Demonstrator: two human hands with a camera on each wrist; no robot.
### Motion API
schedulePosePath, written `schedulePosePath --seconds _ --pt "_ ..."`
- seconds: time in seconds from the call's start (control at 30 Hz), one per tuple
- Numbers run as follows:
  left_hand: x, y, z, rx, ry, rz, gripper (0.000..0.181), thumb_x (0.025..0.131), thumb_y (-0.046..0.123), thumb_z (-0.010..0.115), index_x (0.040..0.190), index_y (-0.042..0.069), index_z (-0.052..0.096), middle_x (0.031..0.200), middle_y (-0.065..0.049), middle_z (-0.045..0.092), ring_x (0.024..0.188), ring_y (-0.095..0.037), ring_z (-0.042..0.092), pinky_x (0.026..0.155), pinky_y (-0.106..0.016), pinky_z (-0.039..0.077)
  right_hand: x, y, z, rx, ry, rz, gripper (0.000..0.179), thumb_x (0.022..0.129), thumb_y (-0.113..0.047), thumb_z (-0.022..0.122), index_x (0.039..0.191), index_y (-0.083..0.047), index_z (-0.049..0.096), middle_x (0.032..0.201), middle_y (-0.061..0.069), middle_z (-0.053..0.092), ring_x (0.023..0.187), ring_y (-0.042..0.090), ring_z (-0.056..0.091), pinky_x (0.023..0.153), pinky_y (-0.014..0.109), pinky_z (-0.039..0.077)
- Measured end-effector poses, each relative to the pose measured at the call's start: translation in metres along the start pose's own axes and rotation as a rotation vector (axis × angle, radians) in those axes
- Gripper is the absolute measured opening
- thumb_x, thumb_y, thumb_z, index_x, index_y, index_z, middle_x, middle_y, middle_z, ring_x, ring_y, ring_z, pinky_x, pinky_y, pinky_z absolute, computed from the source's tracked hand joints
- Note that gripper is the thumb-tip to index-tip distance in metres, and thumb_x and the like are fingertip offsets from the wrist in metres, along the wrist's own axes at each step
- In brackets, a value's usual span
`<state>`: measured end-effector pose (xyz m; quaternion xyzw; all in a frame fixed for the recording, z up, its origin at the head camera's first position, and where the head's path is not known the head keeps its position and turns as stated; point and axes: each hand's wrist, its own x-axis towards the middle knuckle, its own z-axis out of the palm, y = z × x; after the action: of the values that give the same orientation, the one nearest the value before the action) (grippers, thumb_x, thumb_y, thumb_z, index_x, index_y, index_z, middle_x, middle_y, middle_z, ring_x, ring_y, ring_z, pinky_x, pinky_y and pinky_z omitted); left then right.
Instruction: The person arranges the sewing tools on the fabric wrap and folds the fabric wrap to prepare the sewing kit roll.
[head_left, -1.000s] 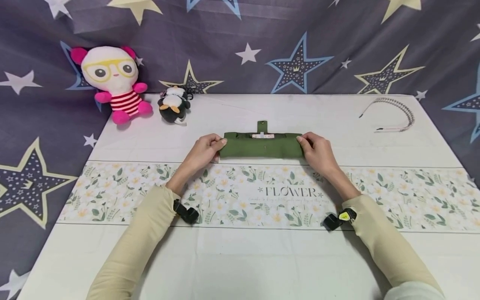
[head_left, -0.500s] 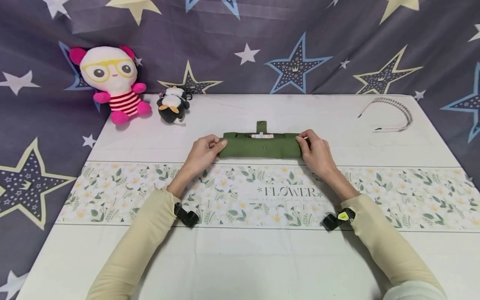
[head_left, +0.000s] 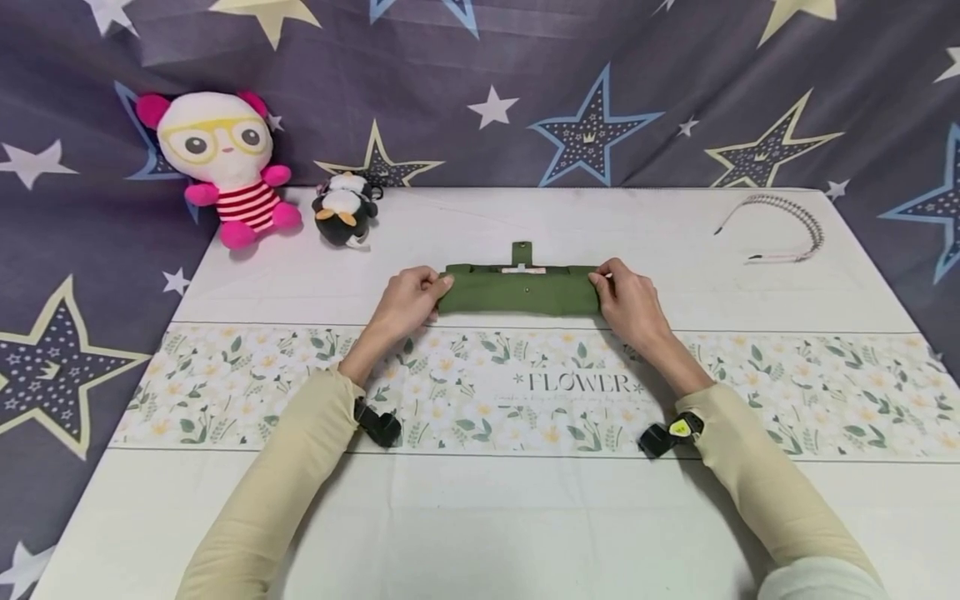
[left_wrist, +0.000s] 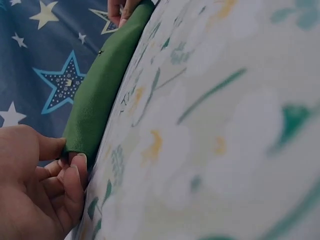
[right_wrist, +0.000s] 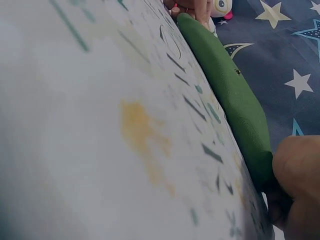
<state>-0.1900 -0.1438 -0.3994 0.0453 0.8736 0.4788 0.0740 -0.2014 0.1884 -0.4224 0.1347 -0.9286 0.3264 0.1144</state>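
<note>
A long green fabric pouch (head_left: 517,293) lies at the middle of the table, just behind the flower-printed strip. A tab with a metal snap sticks up from its back edge, and a small snap shows on its front panel. Part of a whitish-pink label (head_left: 523,269) peeks out of the top gap. My left hand (head_left: 406,302) pinches the pouch's left end, thumb on top; in the left wrist view the fingers (left_wrist: 73,182) curl under that end. At the other end, my right hand (head_left: 632,302) pinches the corner between thumb and fingers. What lies inside the pouch is hidden.
At the back left sit a pink-and-white plush toy (head_left: 238,179) with yellow glasses and a small penguin plush (head_left: 343,210). A headband (head_left: 798,218) lies at the back right. A star-patterned curtain (head_left: 450,75) hangs behind the white table (head_left: 480,517).
Both hands keep their hold on the pouch's ends. Its front panel stands very slightly higher, so less of the label shows. Otherwise the view only shifts a little.
</note>
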Motion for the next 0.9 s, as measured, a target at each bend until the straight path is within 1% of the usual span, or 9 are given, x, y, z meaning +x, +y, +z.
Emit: schedulePosePath --seconds 0.2,0.37,0.47,0.57,0.63,0.77,0.9 --pt "0.001 0.002 -0.001 0.005 -0.014 -0.057 0.032 0.110 0.033 0.054 0.100 0.003 0.063 0.069 -0.007 0.060 0.057 -0.018 0.057 0.050 -0.029 0.049 0.001 0.001 0.001 -0.054 -0.014 -0.027 0.024 0.110 -0.014 0.053 0.112 0.008 0.062 0.082 0.020 0.065 0.070 0.034 0.059 0.063 0.046 0.047" --pt "-0.001 0.002 0.000 0.019 -0.003 -0.053 0.032 0.110 0.033 0.055 0.099 0.004 0.063 0.071 -0.007 0.060 0.060 -0.020 0.060 0.052 -0.031 0.047 0.002 0.000 0.001 -0.102 -0.023 -0.059 0.022 0.109 -0.013 0.054 0.110 0.008 0.062 0.086 0.023 0.066 0.077 0.038 0.060 0.068 0.050 0.049" --pt "0.000 0.002 0.002 0.027 0.010 -0.051 0.031 0.109 0.032 0.056 0.101 0.004 0.065 0.072 -0.007 0.061 0.061 -0.020 0.062 0.052 -0.031 0.047 0.002 0.001 0.000 -0.126 -0.012 -0.073 0.022 0.109 -0.013 0.055 0.109 0.007 0.063 0.089 0.024 0.067 0.080 0.040 0.061 0.069 0.051 0.050" --pt "0.000 0.002 0.003 0.020 0.023 -0.069 0.031 0.108 0.033 0.057 0.103 0.004 0.067 0.073 -0.007 0.063 0.060 -0.019 0.061 0.052 -0.030 0.048 0.002 0.003 -0.001 -0.122 -0.002 -0.080 0.022 0.108 -0.015 0.057 0.108 0.006 0.065 0.092 0.023 0.067 0.084 0.040 0.060 0.072 0.052 0.049" --pt "0.000 0.003 0.003 0.005 0.027 -0.085 0.031 0.108 0.033 0.058 0.104 0.004 0.068 0.075 -0.008 0.064 0.061 -0.019 0.061 0.053 -0.030 0.050 0.003 0.005 -0.002 -0.099 -0.002 -0.072 0.022 0.108 -0.015 0.058 0.107 0.006 0.067 0.092 0.023 0.065 0.085 0.039 0.057 0.074 0.051 0.047" --pt "0.001 0.005 0.003 -0.027 0.032 -0.109 0.032 0.108 0.034 0.059 0.105 0.003 0.069 0.078 -0.009 0.064 0.062 -0.019 0.061 0.055 -0.030 0.053 0.006 0.004 -0.008 -0.043 -0.044 -0.044 0.020 0.107 -0.013 0.059 0.108 0.006 0.067 0.095 0.020 0.057 0.089 0.036 0.051 0.078 0.050 0.042" --pt "0.001 0.005 0.003 -0.039 0.039 -0.127 0.032 0.108 0.033 0.059 0.105 0.003 0.069 0.077 -0.008 0.063 0.061 -0.018 0.059 0.054 -0.029 0.053 0.015 -0.004 -0.013 -0.027 -0.095 -0.041 0.018 0.107 -0.011 0.058 0.109 0.004 0.068 0.098 0.020 0.058 0.092 0.036 0.050 0.082 0.051 0.040"
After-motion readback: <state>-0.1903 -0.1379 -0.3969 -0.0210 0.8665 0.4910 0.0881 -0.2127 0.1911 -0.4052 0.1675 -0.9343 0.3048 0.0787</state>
